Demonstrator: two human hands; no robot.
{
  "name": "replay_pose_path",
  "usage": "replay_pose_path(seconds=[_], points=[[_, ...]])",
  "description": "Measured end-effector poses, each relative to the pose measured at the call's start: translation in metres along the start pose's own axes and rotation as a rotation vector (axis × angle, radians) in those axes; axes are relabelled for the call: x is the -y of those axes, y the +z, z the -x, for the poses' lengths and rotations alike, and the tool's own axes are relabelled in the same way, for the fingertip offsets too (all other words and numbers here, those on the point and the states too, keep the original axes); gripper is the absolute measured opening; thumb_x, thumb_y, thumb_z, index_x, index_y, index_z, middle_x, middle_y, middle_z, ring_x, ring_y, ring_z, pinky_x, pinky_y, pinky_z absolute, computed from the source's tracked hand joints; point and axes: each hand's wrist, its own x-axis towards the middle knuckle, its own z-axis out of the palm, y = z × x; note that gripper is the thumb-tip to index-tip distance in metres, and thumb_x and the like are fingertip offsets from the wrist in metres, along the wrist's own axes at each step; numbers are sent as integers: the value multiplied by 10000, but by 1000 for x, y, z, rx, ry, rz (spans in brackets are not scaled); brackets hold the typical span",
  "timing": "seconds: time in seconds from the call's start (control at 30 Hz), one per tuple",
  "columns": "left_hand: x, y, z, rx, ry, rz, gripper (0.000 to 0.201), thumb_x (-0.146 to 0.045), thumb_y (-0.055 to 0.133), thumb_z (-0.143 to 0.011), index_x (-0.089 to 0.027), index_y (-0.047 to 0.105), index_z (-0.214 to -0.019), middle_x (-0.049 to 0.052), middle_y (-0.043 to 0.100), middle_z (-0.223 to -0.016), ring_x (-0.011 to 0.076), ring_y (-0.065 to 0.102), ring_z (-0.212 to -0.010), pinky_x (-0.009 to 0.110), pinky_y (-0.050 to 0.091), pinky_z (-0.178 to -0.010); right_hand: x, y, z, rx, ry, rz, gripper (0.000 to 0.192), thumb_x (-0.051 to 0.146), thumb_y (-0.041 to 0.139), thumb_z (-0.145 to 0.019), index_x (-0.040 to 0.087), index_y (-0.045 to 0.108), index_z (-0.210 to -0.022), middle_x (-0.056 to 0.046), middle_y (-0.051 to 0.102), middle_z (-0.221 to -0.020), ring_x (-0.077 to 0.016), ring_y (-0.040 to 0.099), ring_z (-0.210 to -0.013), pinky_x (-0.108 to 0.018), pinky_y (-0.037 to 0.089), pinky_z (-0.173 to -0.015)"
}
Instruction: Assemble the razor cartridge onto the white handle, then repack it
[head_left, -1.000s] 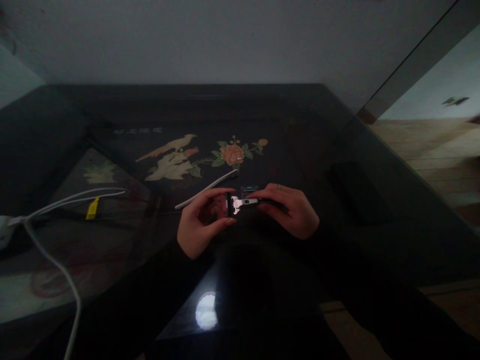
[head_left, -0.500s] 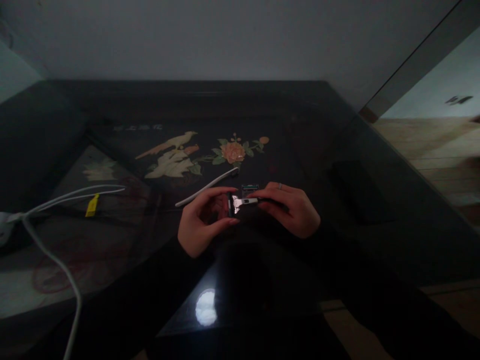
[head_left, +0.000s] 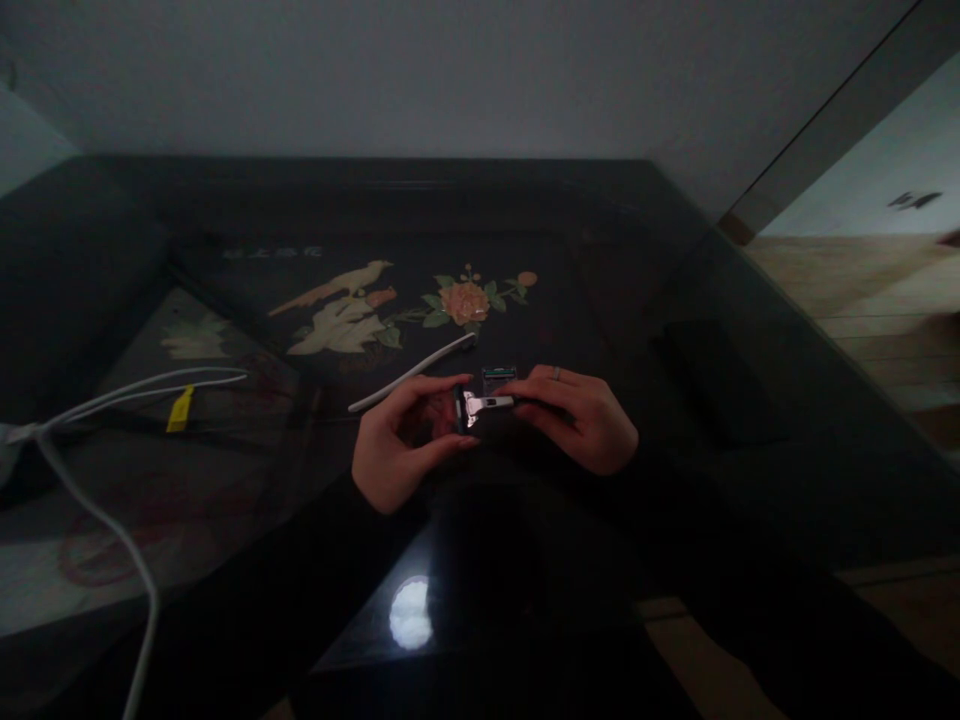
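Observation:
Above the dark glossy tabletop, both hands are on a razor (head_left: 487, 403) lying sideways between them. My left hand (head_left: 390, 445) is closed on its dark head, thumb below and index finger above, gripping the two ends. From the right, my right hand (head_left: 581, 415), with a ring on one finger, pinches the dark end of the handle; the handle's silver neck shows between the hands. Just beyond the razor lies a small dark rectangular piece like a razor cartridge (head_left: 499, 374). A slender pale stick (head_left: 412, 372) rests slantwise behind my left hand.
White cables (head_left: 105, 510) with a yellow tag (head_left: 180, 408) run along the left of the table (head_left: 615, 230). A dark flat object (head_left: 724, 385) lies at right. Under the glossy top appears a bird-and-flower picture (head_left: 465, 303). A wall (head_left: 375, 80) stands behind.
The whole view has shifted very slightly. Both hands keep the same hold on the razor, with no clear movement between them.

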Motion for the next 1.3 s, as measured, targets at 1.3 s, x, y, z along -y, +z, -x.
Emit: replay_pose_path(seconds=[1.3], points=[[3, 0, 2, -10, 7, -9, 431, -222, 846, -568, -139, 704, -967, 42, 691, -739, 110, 559, -559, 227, 486, -535, -4, 3, 3, 38, 13, 22, 264, 283, 474, -937, 155, 673, -1055, -81, 706, -929, -163, 659, -843, -275, 528, -752]])
